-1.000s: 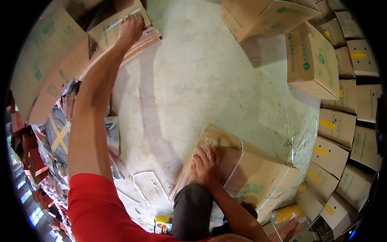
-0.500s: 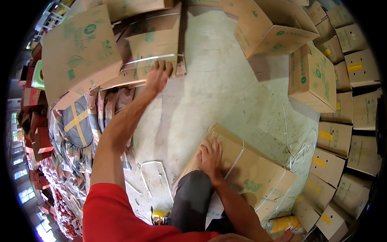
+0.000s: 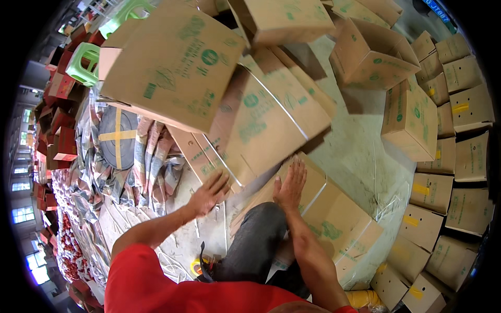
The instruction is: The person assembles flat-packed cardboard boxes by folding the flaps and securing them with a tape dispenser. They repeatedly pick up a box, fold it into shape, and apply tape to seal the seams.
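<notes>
My left hand (image 3: pixel 209 192) grips the lower edge of a bundle of flattened brown cartons (image 3: pixel 261 120) bound with a white strap. The bundle tilts up close in front of me. Another flat carton with green print (image 3: pixel 177 62) lies on top of it, to the left. My right hand (image 3: pixel 290 183) lies flat, fingers stretched, on a flattened carton (image 3: pixel 334 219) on the floor by my knee in dark trousers (image 3: pixel 255 240). The strapped bundle's near edge overlaps that carton just beyond my right fingertips.
Assembled cartons (image 3: pixel 415 120) stand in rows along the right side, one open carton (image 3: pixel 370 57) behind. A striped tarp (image 3: pixel 151 151), green plastic stools (image 3: pixel 83 62) and red crates (image 3: pixel 57 135) are at left. A yellow tape roll (image 3: pixel 197 267) lies near my leg on the concrete floor (image 3: pixel 360 151).
My left arm was stretched far out to the strapped bundle; it has bent back, dragging the bundle close to my knee. My right hand stayed on the flat carton.
</notes>
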A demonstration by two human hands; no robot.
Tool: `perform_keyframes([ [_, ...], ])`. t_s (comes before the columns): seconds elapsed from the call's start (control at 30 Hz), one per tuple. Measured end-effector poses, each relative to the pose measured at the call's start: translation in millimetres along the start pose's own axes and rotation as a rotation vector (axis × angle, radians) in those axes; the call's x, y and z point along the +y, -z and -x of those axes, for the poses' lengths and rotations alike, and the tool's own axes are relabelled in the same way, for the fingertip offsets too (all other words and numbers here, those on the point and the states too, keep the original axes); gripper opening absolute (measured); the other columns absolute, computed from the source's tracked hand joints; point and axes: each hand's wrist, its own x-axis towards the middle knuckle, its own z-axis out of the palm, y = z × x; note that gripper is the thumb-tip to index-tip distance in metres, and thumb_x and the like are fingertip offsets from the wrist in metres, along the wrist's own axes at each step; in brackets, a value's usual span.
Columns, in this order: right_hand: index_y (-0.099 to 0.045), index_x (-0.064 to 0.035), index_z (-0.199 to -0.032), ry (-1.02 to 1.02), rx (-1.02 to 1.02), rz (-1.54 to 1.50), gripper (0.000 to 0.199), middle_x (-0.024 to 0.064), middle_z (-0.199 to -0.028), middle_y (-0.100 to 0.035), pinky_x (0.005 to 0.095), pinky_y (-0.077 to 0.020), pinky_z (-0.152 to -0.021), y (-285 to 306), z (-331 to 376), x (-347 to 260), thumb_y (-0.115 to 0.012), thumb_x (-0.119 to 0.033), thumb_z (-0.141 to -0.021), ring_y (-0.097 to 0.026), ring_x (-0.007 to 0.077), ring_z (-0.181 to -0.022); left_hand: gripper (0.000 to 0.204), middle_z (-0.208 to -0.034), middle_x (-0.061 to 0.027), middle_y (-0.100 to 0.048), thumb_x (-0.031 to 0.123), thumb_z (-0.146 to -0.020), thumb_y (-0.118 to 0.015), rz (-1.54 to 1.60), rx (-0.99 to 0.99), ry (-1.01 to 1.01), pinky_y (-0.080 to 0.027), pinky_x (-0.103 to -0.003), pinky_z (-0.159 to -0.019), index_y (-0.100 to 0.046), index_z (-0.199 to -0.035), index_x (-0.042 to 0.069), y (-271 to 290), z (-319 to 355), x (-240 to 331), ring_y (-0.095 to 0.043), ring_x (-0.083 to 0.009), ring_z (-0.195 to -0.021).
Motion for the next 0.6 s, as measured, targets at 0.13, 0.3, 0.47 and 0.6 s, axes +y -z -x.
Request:
perform_keyframes([
  [0.13, -0.041, 0.0104, -0.148, 0.032, -0.028, 0.015, 0.066, 0.0282, -0.163, -0.033, 0.0594, -0.0140, -0.128, 5, -3, -11, -0.062, -0.027, -0.097, -0.023, 0.0490, -0.154, 0.103, -0.169, -0.0220, -0.026, 0.012, -0.082, -0.084, 0.660, 0.234, 0.525, -0.033, -0.047, -0.125, -0.023, -0.165, 0.004, 35, 14, 7, -0.034, -0.0425, -0.152],
  [0.3, -0.042, 0.0092, -0.146, 0.022, 0.003, 0.072, 0.065, 0.0291, -0.161, -0.035, 0.0617, -0.0154, -0.127, 9, -9, 1, -0.061, -0.027, -0.096, -0.026, 0.0503, -0.153, 0.102, -0.175, -0.0158, -0.009, 0.042, -0.103, -0.065, 1.504, 1.136, 0.824, -0.036, -0.050, -0.120, 0.008, -0.169, 0.015, 65, -108, -35, -0.032, -0.0342, -0.152],
  [0.47, -0.048, 0.0072, -0.142, 0.045, -0.020, 0.050, 0.064, 0.0272, -0.161, -0.036, 0.0615, -0.0176, -0.126, 0, -2, 0, -0.065, -0.030, -0.094, -0.028, 0.0494, -0.152, 0.115, -0.172, -0.0220, -0.016, 0.052, -0.093, -0.077, 1.274, 1.111, 0.758, -0.032, -0.049, -0.123, 0.003, -0.170, 0.020, 104, -261, -163, -0.030, -0.0353, -0.154],
  [0.6, -0.049, 0.0063, -0.141, 0.039, 0.008, 0.038, 0.062, 0.0269, -0.161, -0.037, 0.0613, -0.0180, -0.126, 3, -8, 1, -0.066, -0.030, -0.093, -0.029, 0.0490, -0.152, 0.102, -0.151, -0.0147, -0.046, 0.042, -0.094, -0.077, 1.265, 0.945, 0.370, -0.051, -0.038, -0.098, -0.015, -0.170, 0.015, 199, -382, -247, -0.054, -0.0258, -0.129],
])
